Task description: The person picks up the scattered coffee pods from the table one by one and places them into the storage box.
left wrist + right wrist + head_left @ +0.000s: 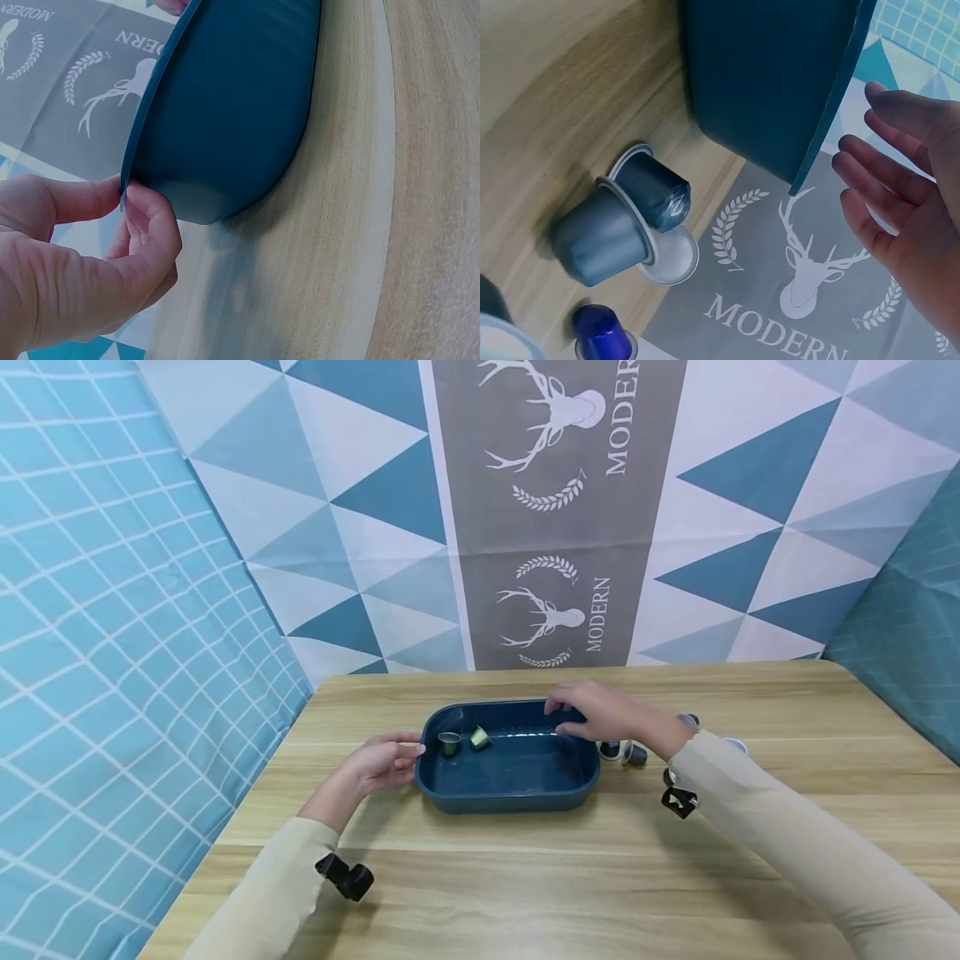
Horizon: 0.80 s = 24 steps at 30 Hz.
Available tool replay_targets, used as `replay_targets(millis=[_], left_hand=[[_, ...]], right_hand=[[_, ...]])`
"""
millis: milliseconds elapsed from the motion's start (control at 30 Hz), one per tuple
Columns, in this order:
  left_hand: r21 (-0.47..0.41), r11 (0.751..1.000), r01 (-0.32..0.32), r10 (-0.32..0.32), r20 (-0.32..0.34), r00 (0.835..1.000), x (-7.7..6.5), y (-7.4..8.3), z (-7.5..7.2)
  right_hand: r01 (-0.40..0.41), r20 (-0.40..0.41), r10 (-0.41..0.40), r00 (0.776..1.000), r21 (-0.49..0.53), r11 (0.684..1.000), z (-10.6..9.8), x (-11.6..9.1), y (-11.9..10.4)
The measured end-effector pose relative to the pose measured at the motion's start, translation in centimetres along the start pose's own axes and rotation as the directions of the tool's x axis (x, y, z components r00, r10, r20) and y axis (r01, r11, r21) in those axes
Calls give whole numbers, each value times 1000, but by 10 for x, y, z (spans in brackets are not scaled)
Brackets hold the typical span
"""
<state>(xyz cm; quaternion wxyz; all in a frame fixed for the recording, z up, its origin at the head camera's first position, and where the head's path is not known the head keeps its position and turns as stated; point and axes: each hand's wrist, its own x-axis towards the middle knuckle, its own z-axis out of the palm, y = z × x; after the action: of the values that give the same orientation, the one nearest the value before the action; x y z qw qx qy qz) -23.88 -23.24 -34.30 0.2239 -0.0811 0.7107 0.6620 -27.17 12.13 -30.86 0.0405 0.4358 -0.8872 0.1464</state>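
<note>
A dark blue rectangular tray (517, 803) with rounded corners sits on the wooden table. At its left end, my left hand (384, 762) pinches the rim between thumb and fingers, as the left wrist view shows close up. Inside the tray, toward the left, are two coffee capsules: an olive-green one (449, 743) and a lighter green one (479, 738) tipped on its side. Over the tray's right end hovers my right hand (600, 708), its fingers loosely bent. Nothing is between those fingers (874, 176) in the right wrist view.
Right of the tray lie several more coffee capsules, among them a dark grey one (600, 236), a black one (651, 191) and a blue one (600, 334). My right forearm partly covers this group in the head view. A patterned cloth (555, 527) hangs behind the table.
</note>
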Motion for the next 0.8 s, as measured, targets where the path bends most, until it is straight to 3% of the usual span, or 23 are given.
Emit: replay_targets(millis=[433,800], left_hand=[[1,1000,6,-6,1,1000,-1,-3,-2],[6,1000,-6,6,7,1000,1,-2,-2]], right_hand=[[15,-108,-28,994,-115,993,7,-22,0],[-45,-144,23,989,-150,988,9,-46,2]])
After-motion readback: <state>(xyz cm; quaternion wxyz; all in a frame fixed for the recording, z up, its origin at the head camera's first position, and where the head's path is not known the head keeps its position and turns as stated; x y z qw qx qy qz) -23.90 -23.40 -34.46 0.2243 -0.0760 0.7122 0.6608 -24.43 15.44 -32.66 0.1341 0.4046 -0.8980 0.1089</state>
